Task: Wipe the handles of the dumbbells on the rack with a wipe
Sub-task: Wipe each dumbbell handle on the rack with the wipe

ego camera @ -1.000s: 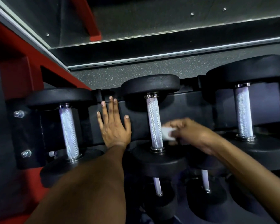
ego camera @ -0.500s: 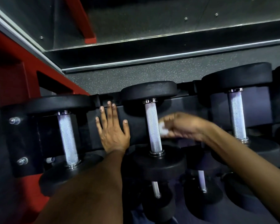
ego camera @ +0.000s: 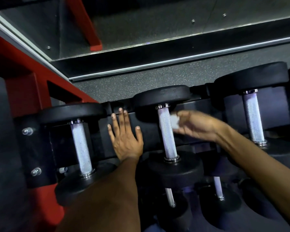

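Note:
Three black dumbbells with knurled silver handles lie on the top shelf of the black rack: a left dumbbell, a middle dumbbell and a right dumbbell. My right hand pinches a small white wipe against the right side of the middle handle, near its upper end. My left hand rests flat with spread fingers on the rack shelf between the left and middle dumbbells.
More dumbbells sit on a lower shelf below. A red frame holds the rack's left end, with bolts on the black end plate. Speckled grey floor and a mirrored wall base lie beyond.
My right hand has slid the wipe up the middle handle, from near its lower end to near its upper end. My left hand has stayed flat on the rack.

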A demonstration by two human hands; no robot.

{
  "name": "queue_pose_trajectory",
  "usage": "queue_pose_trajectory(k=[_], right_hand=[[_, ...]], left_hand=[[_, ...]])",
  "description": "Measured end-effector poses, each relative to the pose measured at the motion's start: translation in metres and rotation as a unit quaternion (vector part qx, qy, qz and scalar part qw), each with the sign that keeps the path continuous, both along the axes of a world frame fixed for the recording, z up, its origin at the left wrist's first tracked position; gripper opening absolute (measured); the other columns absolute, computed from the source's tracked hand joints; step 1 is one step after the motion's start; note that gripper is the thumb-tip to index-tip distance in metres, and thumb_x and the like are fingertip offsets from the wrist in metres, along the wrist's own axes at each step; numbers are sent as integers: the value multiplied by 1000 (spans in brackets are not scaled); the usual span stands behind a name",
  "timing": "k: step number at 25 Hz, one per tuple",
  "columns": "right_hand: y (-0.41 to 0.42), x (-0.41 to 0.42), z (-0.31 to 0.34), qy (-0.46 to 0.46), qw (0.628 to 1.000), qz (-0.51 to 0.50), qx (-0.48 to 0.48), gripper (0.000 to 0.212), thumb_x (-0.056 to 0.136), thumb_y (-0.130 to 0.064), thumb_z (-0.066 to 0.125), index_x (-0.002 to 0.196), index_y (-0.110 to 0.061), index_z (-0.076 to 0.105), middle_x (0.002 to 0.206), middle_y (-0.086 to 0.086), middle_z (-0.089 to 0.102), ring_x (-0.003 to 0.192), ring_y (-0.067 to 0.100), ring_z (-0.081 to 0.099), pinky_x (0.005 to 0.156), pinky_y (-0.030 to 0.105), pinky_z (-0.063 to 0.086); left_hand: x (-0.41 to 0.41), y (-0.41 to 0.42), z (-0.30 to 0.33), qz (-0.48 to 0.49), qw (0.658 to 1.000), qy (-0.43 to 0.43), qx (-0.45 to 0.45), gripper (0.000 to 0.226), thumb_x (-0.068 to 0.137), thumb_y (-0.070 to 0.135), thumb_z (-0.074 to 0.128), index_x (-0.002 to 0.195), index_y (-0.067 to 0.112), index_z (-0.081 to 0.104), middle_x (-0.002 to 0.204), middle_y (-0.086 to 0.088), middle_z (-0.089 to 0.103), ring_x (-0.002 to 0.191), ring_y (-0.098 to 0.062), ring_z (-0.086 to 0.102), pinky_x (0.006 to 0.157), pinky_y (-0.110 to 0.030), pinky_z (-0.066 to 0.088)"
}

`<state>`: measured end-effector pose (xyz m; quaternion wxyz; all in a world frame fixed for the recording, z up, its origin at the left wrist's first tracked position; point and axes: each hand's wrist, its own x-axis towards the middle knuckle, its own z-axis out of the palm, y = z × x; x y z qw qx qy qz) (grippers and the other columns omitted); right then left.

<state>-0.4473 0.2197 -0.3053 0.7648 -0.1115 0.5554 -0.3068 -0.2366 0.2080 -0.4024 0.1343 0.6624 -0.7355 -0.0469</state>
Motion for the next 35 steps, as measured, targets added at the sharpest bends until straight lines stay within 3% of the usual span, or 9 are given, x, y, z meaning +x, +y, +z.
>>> queue_pose_trajectory(k=[3, 8, 11, 15, 19, 22, 27, 31, 35], right_hand=[[33, 4, -1, 53, 980, 194, -8, 43, 81, 23, 22, 95, 2, 57, 66, 2, 69, 56, 6, 65, 51, 15, 52], [-15, 9, 9, -28, 997, -67, -38, 38, 83, 16, 22, 95, 6, 57, 89, 16, 70, 79, 22, 70, 76, 31, 57], [38, 8, 10, 176, 967, 166, -80, 21, 91, 4, 45, 96, -4, 64, 93, 16, 67, 81, 15, 60, 82, 30, 52], [37, 29, 45, 473, 742, 359, -311, 15, 88, -15, 56, 92, -10, 70, 90, 13, 70, 81, 19, 64, 72, 28, 49], [-17, 56, 46, 566, 330, 544, -525, 39, 72, -17, 34, 58, -17, 71, 63, -4, 64, 61, 16, 62, 57, 23, 47], [-3, 62, 34, 575, 214, 673, -414, 37, 86, -11, 37, 91, -16, 73, 93, 2, 70, 85, 16, 62, 74, 24, 45], [-9, 90, 0, 542, 222, 740, -330, 36, 99, -6, 32, 130, -14, 50, 133, -7, 51, 121, 5, 50, 41, 19, 21], [13, 73, 9, 521, 245, 692, -435, 24, 92, -10, 43, 105, -12, 63, 113, 4, 63, 108, 23, 59, 78, 26, 45], [55, 24, 33, 425, 636, 477, -433, 26, 79, -3, 48, 91, -12, 70, 94, -2, 68, 92, 8, 59, 83, 19, 45]], left_hand=[[-1, -1, 1, -1, 1000, -1, -1, 68, 89, 36, 37, 150, 9, 26, 159, -5, 25, 147, -27, 16, 118, -43, 5], [-1, -1, 1, 0, 1000, 0, 0, 67, 89, 36, 36, 150, 9, 28, 159, -5, 25, 147, -28, 18, 118, -44, 6], [0, 0, 1, -2, 1000, 3, 3, 68, 89, 37, 36, 150, 9, 27, 159, -4, 25, 147, -27, 17, 118, -44, 6], [0, -1, 2, 0, 1000, 10, 10, 68, 89, 38, 35, 151, 10, 28, 159, -3, 25, 147, -26, 18, 118, -43, 6], [0, -1, 2, -2, 1000, 11, 2, 66, 90, 38, 33, 150, 10, 31, 158, -3, 27, 146, -27, 21, 118, -44, 8], [0, -1, 1, -4, 1000, 22, 4, 66, 91, 39, 32, 150, 10, 30, 159, -3, 26, 147, -26, 18, 118, -43, 6], [0, 0, 2, -7, 999, 34, 7, 67, 91, 39, 29, 152, 11, 27, 160, -2, 21, 149, -24, 12, 119, -43, 3], [2, -1, 0, -12, 999, 43, 6, 67, 91, 40, 31, 151, 11, 28, 160, -2, 22, 148, -25, 13, 119, -44, 4], [1, 0, 1, -9, 999, 44, 1, 66, 91, 38, 33, 151, 10, 28, 160, -3, 23, 148, -25, 13, 119, -42, 2]])
